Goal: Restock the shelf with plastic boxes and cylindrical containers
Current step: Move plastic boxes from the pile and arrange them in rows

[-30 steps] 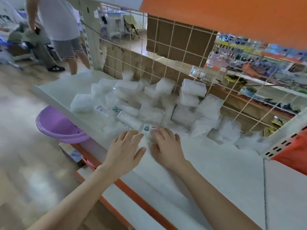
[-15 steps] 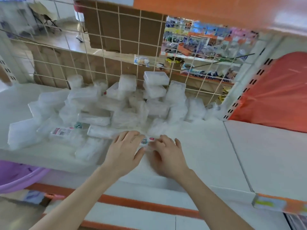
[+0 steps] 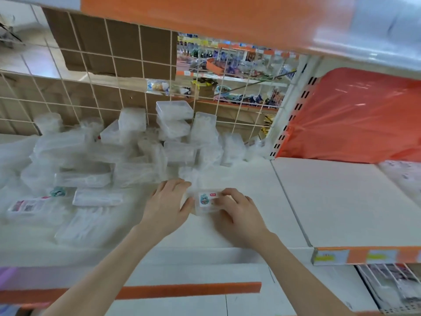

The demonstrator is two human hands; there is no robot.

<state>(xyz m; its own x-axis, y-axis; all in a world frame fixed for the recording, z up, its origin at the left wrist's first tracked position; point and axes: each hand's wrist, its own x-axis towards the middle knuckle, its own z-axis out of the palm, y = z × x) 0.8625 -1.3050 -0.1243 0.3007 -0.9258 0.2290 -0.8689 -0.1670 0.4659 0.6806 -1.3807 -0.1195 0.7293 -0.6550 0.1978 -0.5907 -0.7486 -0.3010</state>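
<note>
Here, left hand (image 3: 167,201) and right hand (image 3: 238,212) pinch a stickered plastic box (image 3: 206,202) on the shelf (image 3: 241,174); sliding it flat, sticker up, should keep rows tidy.

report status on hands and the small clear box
Left hand and right hand both grip small clear plastic box with sticker, on white shelf. Heap of clear plastic boxes close behind it.

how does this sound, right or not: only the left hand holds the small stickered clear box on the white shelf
Not only the left. The head view shows both: the left hand pinches one end of the small stickered clear box and the right hand grips the other, on the white shelf.
</note>
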